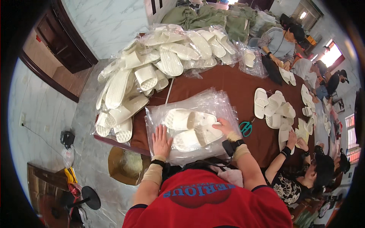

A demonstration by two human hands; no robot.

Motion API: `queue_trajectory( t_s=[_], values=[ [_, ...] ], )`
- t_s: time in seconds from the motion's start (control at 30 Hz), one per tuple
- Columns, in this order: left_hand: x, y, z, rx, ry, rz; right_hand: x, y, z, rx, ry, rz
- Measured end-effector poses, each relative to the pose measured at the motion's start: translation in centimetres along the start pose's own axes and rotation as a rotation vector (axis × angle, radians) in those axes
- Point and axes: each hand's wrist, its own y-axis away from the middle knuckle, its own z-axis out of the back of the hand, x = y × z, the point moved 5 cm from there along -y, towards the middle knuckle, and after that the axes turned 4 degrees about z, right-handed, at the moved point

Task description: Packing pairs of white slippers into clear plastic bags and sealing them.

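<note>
A pair of cream slippers lies in front of me, the upper slipper (186, 119) and the lower slipper (190, 140) side by side with toes to the left. Under them is a stack of clear plastic bags (159, 110); whether the pair is inside the top bag I cannot tell. My left hand (162, 141) rests flat on the plastic beside the toe of the lower slipper, fingers stretched out. At the other end, my right hand (226, 128) pinches the heel of a slipper.
A heap of bagged slippers (167, 60) covers the table's far left. Teal scissors (246, 129) lie right of the bags, near loose slippers (279, 108). Co-workers handle slippers along the right side of the brown table (216, 81). A cardboard box (123, 167) stands on the floor below.
</note>
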Motion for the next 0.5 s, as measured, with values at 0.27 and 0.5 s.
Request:
queue_trajectory(
  t_s=[0.27,0.5],
  values=[
    [-0.4,-0.1,-0.6,-0.036,-0.106,-0.03,-1.1,4.7,21.3,-0.402,0.276,0.051],
    [0.0,0.5,-0.2,-0.032,-0.113,-0.023,5.4,8.3,21.3,-0.647,-0.061,0.147]
  ],
)
